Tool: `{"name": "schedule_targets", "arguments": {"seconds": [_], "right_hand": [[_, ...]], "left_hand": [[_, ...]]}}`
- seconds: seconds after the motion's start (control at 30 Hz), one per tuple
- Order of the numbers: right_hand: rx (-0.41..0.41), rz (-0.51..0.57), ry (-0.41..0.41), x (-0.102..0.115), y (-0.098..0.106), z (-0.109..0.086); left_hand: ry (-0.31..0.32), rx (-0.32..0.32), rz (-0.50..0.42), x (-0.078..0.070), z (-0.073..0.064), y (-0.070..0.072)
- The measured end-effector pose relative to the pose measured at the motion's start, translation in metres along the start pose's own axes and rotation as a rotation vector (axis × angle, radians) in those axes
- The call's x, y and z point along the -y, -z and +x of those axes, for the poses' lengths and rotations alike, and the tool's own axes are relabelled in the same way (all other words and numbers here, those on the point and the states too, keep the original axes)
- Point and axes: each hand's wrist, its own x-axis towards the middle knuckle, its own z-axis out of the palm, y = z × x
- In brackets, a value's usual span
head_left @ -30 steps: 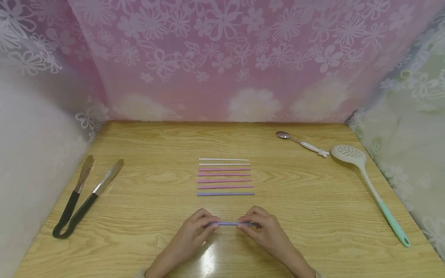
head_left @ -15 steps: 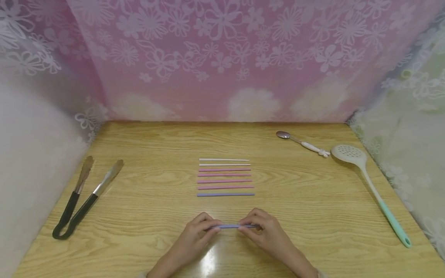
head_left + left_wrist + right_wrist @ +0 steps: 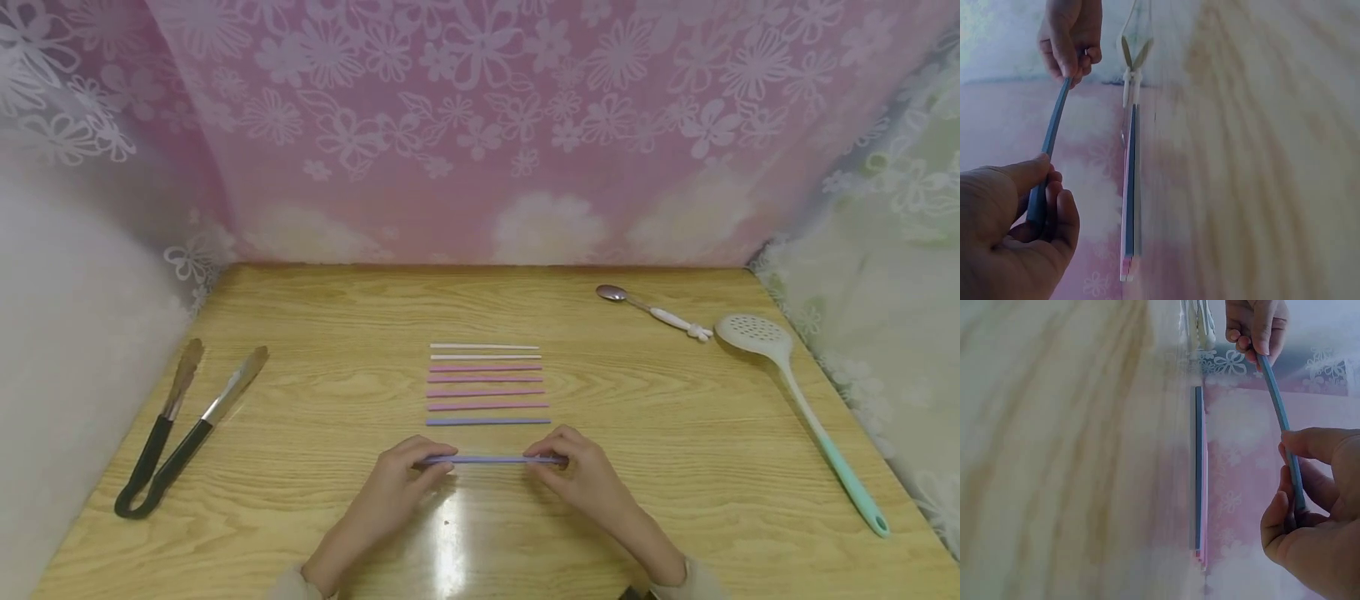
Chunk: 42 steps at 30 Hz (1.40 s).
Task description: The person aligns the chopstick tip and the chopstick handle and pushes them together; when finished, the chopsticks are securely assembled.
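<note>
A blue-violet chopstick (image 3: 489, 459) is held level between both hands, above the table as the wrist views show. My left hand (image 3: 397, 482) pinches its left end between thumb and fingers. Its other end is pinched by my right hand (image 3: 581, 471). In the left wrist view, the thicker end of the chopstick (image 3: 1054, 125) lies in the left hand. Just beyond the hands, a matching blue chopstick (image 3: 487, 422) lies on the table, nearest in a row of parallel ones. Behind it come several pink chopsticks (image 3: 486, 393), then two white chopsticks (image 3: 483, 346).
Black-handled tongs (image 3: 176, 442) lie spread at the left of the wooden table (image 3: 322, 333). At the back right is a spoon (image 3: 667, 317) with a white handle. A slotted skimmer (image 3: 802, 400) with a mint handle end lies along the right side. Flowered cloth (image 3: 487, 125) hangs behind.
Both hands have moved forward with the chopstick, closer to the row. They have also slid apart along it, so more of it shows between them.
</note>
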Motion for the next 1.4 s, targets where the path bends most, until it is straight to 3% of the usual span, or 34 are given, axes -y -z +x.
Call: {"name": "schedule_targets", "arguments": {"seconds": [0.27,0.5,0.67,0.93,1.4], "right_hand": [[0.008,-0.065,-0.070,-0.019,0.000,0.013],[0.036,-0.099,-0.193,-0.033,-0.005,0.022],[0.051,-0.096,-0.252,-0.038,-0.007,0.025],[0.049,-0.142,-0.240,-0.038,-0.009,0.029],[0.063,-0.150,-0.319,-0.038,-0.011,0.029]], "left_hand": [[0.084,-0.035,0.037,0.009,0.015,0.007],[0.167,-0.033,0.083,0.017,0.023,0.005],[0.178,-0.028,0.076,0.022,0.025,0.003],[0.192,-0.045,0.102,0.026,0.029,0.002],[0.197,-0.050,0.128,0.026,0.030,0.000]]}}
